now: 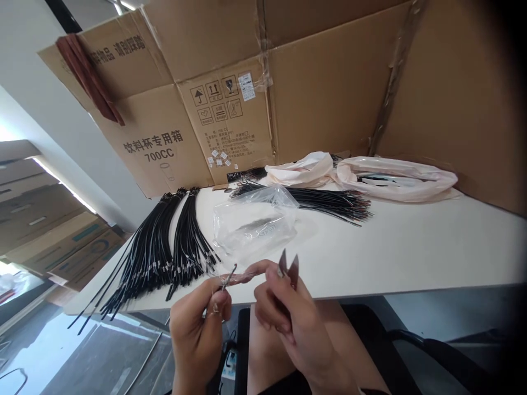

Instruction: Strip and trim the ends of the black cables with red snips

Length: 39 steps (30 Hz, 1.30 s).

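- Nearest to us, our left hand (197, 323) has its fingers (220, 300) pinched shut on the metal-tipped end of a thin black wire (229, 276), held just off the front edge of the white bench (411, 247).
- Our right hand (288, 318) is curled closed around small dark-bladed snips (288, 269), blades slightly parted, just beside that wire end.
- We judge this piece to be mid-trim.
- On the bench to the left, two fanned bundles of black wires with silver bands (164, 247) look already handled.
- Behind lie a crumpled clear plastic bag (253, 222) and another sheaf of black wires (329, 202), seemingly waiting.
- Farthest, pale pink plastic bags (395, 175) and a brown cardboard wall (329, 93).
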Motion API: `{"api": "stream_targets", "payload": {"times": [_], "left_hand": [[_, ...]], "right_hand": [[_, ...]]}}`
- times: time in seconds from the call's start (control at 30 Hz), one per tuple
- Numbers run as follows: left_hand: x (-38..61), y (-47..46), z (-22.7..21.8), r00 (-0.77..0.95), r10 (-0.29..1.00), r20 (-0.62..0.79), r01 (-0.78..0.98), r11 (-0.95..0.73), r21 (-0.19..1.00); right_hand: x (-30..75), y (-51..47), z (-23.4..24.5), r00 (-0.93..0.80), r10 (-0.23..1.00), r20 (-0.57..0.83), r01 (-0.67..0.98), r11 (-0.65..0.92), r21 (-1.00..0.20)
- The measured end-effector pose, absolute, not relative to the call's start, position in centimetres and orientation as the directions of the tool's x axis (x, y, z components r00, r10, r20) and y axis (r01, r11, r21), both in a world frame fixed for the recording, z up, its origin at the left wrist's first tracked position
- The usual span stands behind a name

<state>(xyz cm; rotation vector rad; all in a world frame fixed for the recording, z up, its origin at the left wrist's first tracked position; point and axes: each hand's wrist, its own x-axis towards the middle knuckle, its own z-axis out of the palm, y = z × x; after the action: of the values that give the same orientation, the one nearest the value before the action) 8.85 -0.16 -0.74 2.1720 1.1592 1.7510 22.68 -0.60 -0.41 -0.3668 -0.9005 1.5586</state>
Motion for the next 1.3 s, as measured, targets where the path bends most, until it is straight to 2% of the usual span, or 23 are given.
{"api": "stream_targets", "payload": {"times": [0.07, 0.27, 0.53, 0.77, 0.93, 1.1, 1.3], "left_hand": [[8.5, 0.3, -0.9, 0.053, 0.596, 0.801, 0.494, -0.713, 0.498], [8.0, 0.7, -1.2, 0.093, 0.572, 0.815, 0.569, -0.702, 0.428], [7.9, 1.0, -1.2, 0.128, 0.505, 0.854, 0.566, -0.744, 0.355], [8.0, 0.8, -0.7, 0.209, 0.503, 0.838, 0.608, -0.738, 0.292], [8.2, 0.5, -0.5, 0.265, 0.542, 0.798, 0.628, -0.725, 0.284], [7.9, 0.3, -0.3, 0.296, 0.534, 0.792, 0.627, -0.734, 0.261], [7.8, 0.2, -0.2, 0.321, 0.513, 0.796, 0.626, -0.745, 0.228]], "right_hand": [[22.8, -0.3, -0.2, -0.328, 0.901, 0.285, -0.689, -0.022, -0.724], [22.7, -0.5, -0.3, -0.336, 0.902, 0.270, -0.687, -0.039, -0.726], [23.1, 1.0, 0.6, -0.510, 0.824, 0.248, -0.716, -0.246, -0.654], [24.0, 2.0, 1.1, -0.603, 0.783, 0.153, -0.625, -0.345, -0.700], [24.3, 2.0, 0.6, -0.637, 0.767, 0.081, -0.599, -0.425, -0.679], [24.6, 2.4, 0.0, -0.683, 0.725, 0.087, -0.560, -0.443, -0.700], [25.0, 3.3, -0.3, -0.745, 0.663, 0.072, -0.457, -0.429, -0.779]]}}
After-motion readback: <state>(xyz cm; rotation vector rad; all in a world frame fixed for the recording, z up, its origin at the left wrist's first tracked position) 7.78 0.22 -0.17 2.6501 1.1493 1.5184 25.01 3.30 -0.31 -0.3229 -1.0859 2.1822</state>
